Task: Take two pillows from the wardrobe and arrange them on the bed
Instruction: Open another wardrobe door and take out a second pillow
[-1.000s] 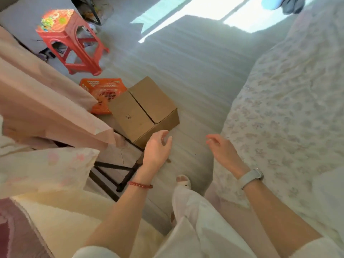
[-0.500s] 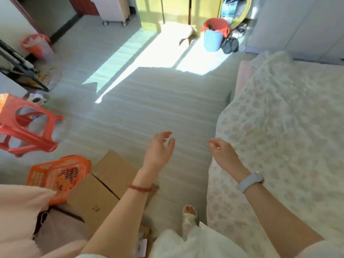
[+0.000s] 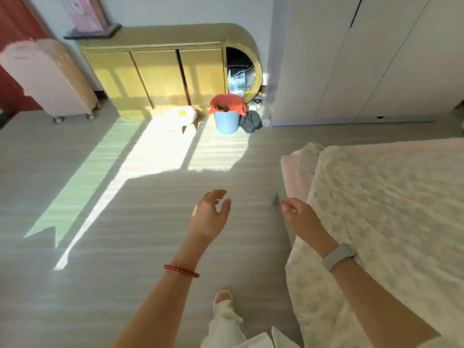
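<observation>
Cardboard box gone; wardrobe [image 3: 376, 59] seemingly nearer.

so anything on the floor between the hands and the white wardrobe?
Nothing visible. Bare floor runs from the open left hand and right hand to the wardrobe. The blue bucket stands left of it, the bed to the right.

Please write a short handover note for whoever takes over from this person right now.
Left hand: open, empty, held out over the floor.
Right hand: loosely open, empty, at the near corner of the bed.
Wardrobe: white, ahead on the right past the foot of the bed, doors shut.
Pillows: none in view, neither in hand nor on the visible part of the bed.
Done: nothing that shows.
Left: walk to the wardrobe, open it, take out two pillows and arrange them on the bed.
</observation>
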{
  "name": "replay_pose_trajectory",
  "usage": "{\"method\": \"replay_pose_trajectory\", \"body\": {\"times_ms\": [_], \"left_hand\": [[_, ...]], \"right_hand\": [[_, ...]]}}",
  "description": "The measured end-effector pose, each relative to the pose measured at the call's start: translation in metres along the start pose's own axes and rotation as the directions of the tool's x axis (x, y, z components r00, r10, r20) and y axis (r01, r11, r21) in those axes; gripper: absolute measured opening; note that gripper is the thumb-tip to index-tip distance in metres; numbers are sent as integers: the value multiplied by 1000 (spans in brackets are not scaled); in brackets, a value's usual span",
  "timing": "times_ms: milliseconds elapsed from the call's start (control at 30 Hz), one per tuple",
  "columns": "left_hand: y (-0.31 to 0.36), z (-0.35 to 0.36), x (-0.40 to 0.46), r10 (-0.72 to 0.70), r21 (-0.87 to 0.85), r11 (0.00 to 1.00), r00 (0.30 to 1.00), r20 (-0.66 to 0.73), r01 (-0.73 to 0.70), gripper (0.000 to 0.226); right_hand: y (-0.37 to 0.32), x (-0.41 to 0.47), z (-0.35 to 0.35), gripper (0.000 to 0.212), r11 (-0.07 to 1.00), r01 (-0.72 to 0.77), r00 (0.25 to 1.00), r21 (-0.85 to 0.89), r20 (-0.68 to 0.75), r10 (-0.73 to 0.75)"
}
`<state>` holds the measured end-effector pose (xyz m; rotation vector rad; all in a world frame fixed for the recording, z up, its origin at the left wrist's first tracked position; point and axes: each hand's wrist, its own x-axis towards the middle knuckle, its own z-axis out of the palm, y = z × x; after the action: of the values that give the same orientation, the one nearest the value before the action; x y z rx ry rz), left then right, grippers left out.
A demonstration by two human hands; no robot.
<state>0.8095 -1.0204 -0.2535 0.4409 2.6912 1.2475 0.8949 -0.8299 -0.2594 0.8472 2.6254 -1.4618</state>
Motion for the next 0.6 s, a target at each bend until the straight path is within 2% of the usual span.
{"method": "replay_pose_trajectory", "body": {"times_ms": [167,367,600], "left_hand": [[35,1,174,106,-1,994,992,67,-106,25],[108,67,362,280,-23,959,941,189,-281,25],[234,136,592,418,-36,905,872,256,-423,23]], "right_hand": [[-50,118,-38,26,999,-30,992,22,-119,33],[-58,280,-103,26,995,-65,962,80,-260,84],[-71,492,-222,24,988,-63,916,141,-386,113]]}}
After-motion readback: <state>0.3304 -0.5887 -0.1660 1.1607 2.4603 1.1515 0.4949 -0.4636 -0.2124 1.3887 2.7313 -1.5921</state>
